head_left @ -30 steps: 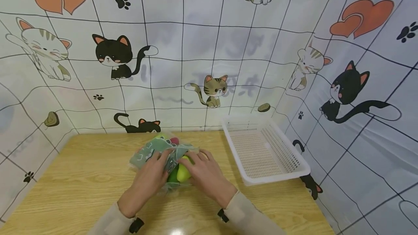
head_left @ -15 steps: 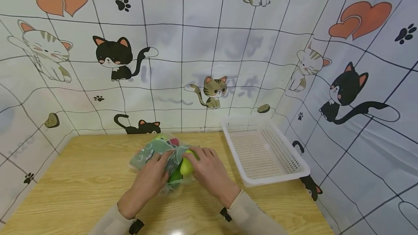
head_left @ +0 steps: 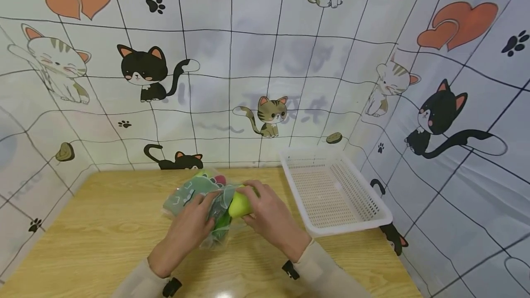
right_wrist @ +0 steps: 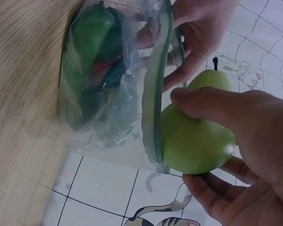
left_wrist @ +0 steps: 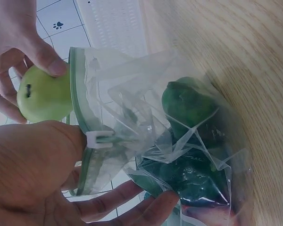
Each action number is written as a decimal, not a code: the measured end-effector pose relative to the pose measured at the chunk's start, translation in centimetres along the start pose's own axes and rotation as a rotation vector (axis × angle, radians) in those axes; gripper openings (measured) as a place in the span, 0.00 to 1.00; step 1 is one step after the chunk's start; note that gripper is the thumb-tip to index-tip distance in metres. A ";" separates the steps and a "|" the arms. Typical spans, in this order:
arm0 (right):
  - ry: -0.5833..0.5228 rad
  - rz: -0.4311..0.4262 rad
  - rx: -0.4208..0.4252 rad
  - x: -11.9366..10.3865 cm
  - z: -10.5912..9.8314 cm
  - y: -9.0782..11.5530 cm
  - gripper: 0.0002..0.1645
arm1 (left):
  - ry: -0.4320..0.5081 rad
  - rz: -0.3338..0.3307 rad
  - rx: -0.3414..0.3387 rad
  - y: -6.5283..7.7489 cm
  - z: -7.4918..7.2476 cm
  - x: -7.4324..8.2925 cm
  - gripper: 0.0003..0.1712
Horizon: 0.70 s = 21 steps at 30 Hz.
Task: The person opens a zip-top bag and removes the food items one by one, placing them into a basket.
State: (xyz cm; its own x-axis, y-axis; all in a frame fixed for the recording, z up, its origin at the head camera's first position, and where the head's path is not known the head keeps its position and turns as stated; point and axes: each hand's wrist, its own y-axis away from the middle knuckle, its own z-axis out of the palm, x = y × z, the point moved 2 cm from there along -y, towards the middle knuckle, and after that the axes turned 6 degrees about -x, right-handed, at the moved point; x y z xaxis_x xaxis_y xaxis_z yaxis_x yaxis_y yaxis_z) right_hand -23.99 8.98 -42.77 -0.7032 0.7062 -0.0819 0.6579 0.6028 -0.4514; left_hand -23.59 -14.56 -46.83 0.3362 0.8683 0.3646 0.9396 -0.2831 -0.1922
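My right hand (head_left: 271,217) grips a light green pear (head_left: 240,204), thumb on one side and fingers on the other. The pear is at the open mouth of a clear zip bag (left_wrist: 127,84) with a green-edged zip and a white slider (left_wrist: 99,139). My left hand (head_left: 188,229) holds that bag by its mouth, thumb close to the slider. Inside the bag lie a green pepper-shaped thing (right_wrist: 92,33) and other dark green and red things, partly hidden by creased plastic. A teal print (head_left: 186,194) covers part of the bag in the head view.
A white perforated plastic basket (head_left: 339,192) stands on the right of the wooden table (head_left: 112,224). Cloth walls with cat prints (head_left: 215,59) enclose the table at the back and sides.
My right hand has drawn the pear to the right and slightly up, from among the bag's contents to its mouth. My left hand has stayed almost still on the bag.
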 end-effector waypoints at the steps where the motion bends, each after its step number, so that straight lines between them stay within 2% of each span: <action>1: -0.020 0.003 0.003 0.0 -0.2 0.0 0.47 | 0.001 0.001 0.003 0.0 0.0 0.0 0.43; 6: -0.085 0.017 0.017 0.6 -1.0 0.3 0.47 | 0.005 0.014 0.021 -0.2 -0.1 0.1 0.43; 12: -0.134 0.054 -0.008 1.5 -1.6 0.8 0.50 | 0.005 0.016 0.024 -0.2 0.0 0.1 0.44; 21: -0.132 0.084 0.006 3.3 -2.9 1.6 0.51 | 0.024 -0.001 0.011 -0.2 0.1 -0.4 0.44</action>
State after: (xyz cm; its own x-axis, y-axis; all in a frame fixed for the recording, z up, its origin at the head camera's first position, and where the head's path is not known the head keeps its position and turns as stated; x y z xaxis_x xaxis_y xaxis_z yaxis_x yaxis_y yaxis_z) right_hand -24.52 13.36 -41.21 -0.6752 0.6991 -0.2352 0.7147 0.5412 -0.4431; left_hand -23.92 -14.78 -46.97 0.3372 0.8584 0.3866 0.9392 -0.2780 -0.2017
